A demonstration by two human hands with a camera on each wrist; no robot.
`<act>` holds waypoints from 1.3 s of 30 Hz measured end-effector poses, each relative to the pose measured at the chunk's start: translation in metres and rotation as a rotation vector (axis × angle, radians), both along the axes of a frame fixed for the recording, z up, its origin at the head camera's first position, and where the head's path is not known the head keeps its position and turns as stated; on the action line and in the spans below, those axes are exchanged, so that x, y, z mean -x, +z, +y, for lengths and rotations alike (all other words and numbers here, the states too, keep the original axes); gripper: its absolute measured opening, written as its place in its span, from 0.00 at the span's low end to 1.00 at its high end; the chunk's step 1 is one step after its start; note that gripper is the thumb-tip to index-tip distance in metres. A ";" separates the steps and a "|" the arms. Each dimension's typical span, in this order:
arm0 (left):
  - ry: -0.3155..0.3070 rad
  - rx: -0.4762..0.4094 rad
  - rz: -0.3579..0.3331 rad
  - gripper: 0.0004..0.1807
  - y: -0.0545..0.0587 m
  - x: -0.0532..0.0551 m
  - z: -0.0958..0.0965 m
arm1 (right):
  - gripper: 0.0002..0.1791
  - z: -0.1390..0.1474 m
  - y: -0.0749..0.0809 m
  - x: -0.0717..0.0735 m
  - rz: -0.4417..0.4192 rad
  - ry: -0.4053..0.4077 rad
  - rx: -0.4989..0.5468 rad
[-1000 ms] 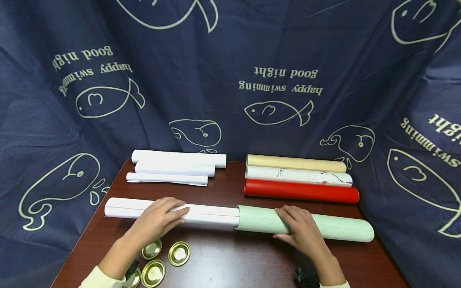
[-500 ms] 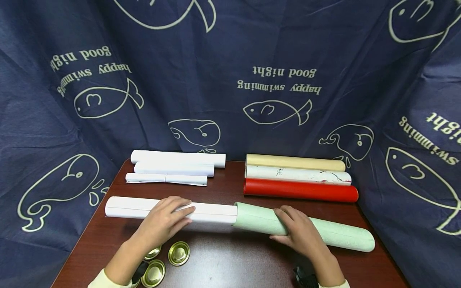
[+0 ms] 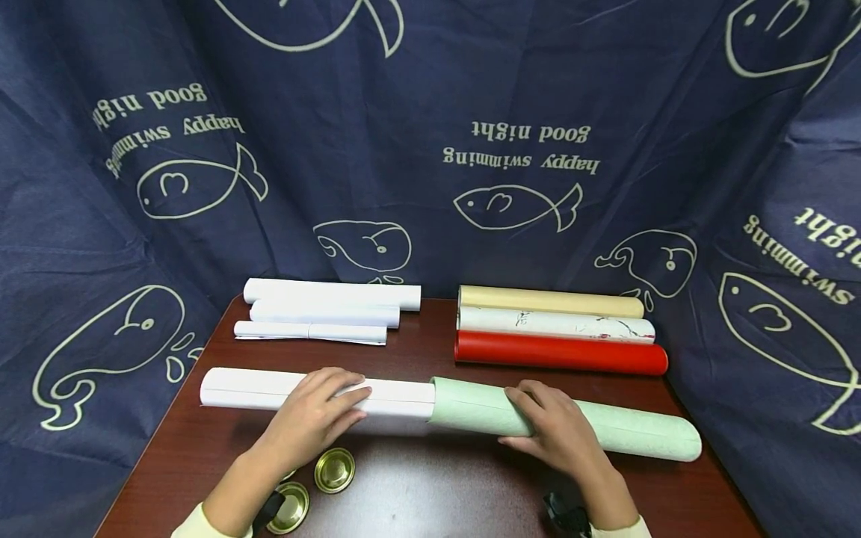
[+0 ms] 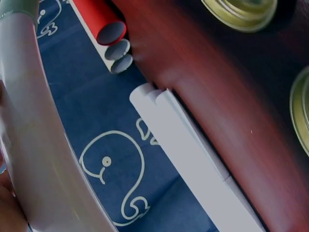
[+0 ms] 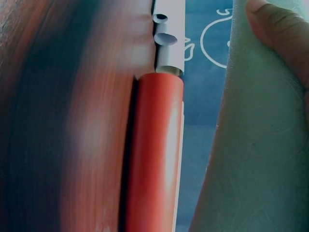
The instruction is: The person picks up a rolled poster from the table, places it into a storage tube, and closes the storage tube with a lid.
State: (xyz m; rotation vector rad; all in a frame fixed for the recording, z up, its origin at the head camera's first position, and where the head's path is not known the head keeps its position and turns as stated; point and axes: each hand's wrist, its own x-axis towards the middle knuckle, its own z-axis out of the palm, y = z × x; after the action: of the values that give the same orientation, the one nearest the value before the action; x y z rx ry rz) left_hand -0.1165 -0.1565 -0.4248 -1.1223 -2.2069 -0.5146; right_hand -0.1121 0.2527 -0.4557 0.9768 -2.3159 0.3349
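In the head view, a long white paper roll (image 3: 249,388) lies across the front part of the table. Its right end sits inside the open end of a pale green tube (image 3: 471,407). My left hand (image 3: 312,415) grips the roll from above, with the fingers over its top. Around the green tube's middle curls my right hand (image 3: 558,430). The left wrist view shows the white roll (image 4: 43,130) close up, with the green rim at its upper end. In the right wrist view the green tube (image 5: 260,125) fills the right side, fingers (image 5: 285,34) resting on it.
Several white paper rolls (image 3: 329,314) lie at the back left of the brown table (image 3: 430,478). At the back right are a cream tube (image 3: 551,301), a patterned white tube (image 3: 558,326) and a red tube (image 3: 558,353). Gold lids (image 3: 334,471) lie near my left forearm.
The green tube's open end has shifted left over the white roll. My left hand has slid right along the roll. The tube's far right end dipped, then rose slightly.
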 end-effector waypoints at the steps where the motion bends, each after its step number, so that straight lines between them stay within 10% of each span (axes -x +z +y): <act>1: 0.000 0.001 0.002 0.21 -0.001 0.000 0.002 | 0.40 -0.001 0.000 0.000 -0.001 0.002 -0.001; 25: -0.007 0.022 -0.041 0.17 -0.016 -0.007 0.056 | 0.41 -0.023 -0.005 0.000 -0.030 0.014 -0.049; 32: -0.002 0.051 -0.078 0.19 -0.008 -0.007 0.047 | 0.42 -0.023 -0.007 0.002 -0.045 0.030 -0.065; 39: 0.128 0.120 -0.107 0.26 0.009 -0.011 0.013 | 0.42 -0.021 -0.007 0.001 -0.055 0.025 -0.079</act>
State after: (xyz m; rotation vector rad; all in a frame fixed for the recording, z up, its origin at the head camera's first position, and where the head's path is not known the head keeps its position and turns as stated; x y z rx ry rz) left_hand -0.1052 -0.1434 -0.4159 -1.0267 -2.4114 -0.4006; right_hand -0.1132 0.2314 -0.4628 1.0473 -2.3846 0.2861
